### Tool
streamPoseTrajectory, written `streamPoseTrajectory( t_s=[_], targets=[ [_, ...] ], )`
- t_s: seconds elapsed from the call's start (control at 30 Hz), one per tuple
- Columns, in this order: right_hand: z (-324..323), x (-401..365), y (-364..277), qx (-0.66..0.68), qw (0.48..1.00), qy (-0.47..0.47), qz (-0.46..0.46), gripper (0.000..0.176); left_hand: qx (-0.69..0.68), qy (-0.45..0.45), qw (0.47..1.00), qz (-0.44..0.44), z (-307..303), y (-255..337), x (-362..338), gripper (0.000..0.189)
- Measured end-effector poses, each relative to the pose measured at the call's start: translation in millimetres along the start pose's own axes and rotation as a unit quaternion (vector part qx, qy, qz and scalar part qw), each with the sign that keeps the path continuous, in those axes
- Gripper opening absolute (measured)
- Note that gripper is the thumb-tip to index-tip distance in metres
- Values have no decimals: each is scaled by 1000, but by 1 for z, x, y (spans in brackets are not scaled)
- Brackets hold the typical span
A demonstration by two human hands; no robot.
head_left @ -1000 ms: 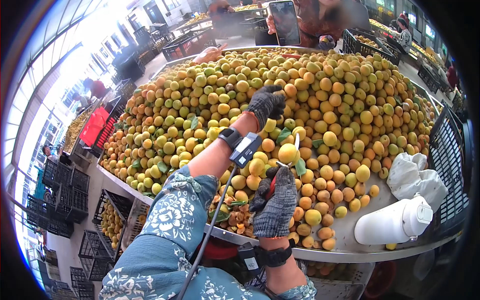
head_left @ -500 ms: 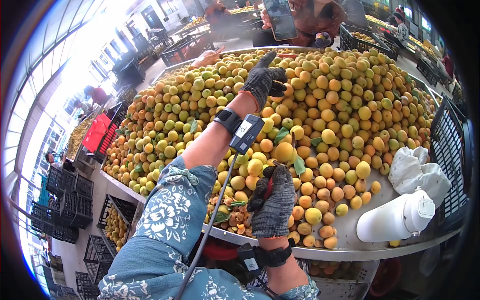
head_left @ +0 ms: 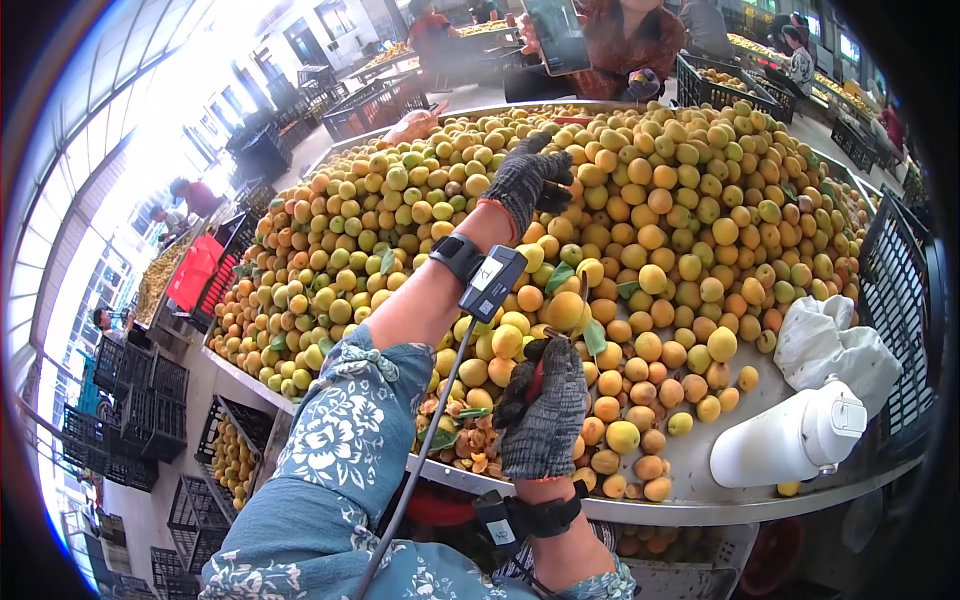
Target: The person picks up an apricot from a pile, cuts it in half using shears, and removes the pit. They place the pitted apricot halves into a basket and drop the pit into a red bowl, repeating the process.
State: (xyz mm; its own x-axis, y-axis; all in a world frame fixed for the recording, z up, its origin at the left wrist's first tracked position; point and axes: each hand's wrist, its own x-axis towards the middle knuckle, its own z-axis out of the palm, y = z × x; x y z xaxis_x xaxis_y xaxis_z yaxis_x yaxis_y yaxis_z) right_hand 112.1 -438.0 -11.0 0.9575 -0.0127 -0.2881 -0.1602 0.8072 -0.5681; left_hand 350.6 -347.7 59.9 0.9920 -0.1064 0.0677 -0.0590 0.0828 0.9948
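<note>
My left hand (head_left: 530, 182), in a dark grey knit glove, reaches over the pile of yellow-orange fruit (head_left: 440, 185), its fingers apart and pointing to the right. Nothing shows in its grasp. Nearer the front edge, my right hand (head_left: 545, 405) wears a similar glove with dark fingertips and is closed around a red-handled tool (head_left: 538, 380), most of which is hidden. Just above this hand is a larger yellow fruit (head_left: 566, 312), with a green leaf (head_left: 595, 338) beside it. Cut fruit pieces (head_left: 478, 440) lie left of my right wrist.
A white bottle (head_left: 775, 440) lies at the table's right front, near a crumpled white bag (head_left: 835, 350). Black crates (head_left: 895, 300) stand at the right and others on the left floor. Across the table, a person (head_left: 630, 50) sits behind a phone (head_left: 557, 35).
My left hand has moved slightly down, and its fingers are less stretched. My right hand, still around the tool, has barely moved. The view has shifted a little.
</note>
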Motion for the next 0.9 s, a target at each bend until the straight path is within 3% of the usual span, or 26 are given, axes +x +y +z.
streamPoseTrajectory(
  t_s=[0.23,0.33,0.57,0.63,0.73,0.8,0.83,0.9],
  targets=[
    [0,0,0,14,1000,2,7,23,2,18,999,-35,1,-18,5,63],
    [5,-4,-6,61,997,20,29,14,-5,10,999,-38,2,-19,1,59],
    [2,-2,-1,31,999,30,30,19,-20,26,998,-51,3,-25,-5,57],
    [1,0,0,18,999,43,17,24,-5,31,998,-49,1,-30,-4,45],
    [-9,1,6,-12,999,29,25,17,10,27,997,-65,-2,-33,-3,40],
    [-18,7,16,-246,964,2,-101,18,7,30,997,-68,-4,-37,-4,38],
    [-18,7,15,-247,963,5,-103,18,5,36,997,-70,-6,-39,-4,37],
    [-7,5,8,-6,1000,28,4,27,5,32,996,-82,-7,-38,-6,36]
  ],
)
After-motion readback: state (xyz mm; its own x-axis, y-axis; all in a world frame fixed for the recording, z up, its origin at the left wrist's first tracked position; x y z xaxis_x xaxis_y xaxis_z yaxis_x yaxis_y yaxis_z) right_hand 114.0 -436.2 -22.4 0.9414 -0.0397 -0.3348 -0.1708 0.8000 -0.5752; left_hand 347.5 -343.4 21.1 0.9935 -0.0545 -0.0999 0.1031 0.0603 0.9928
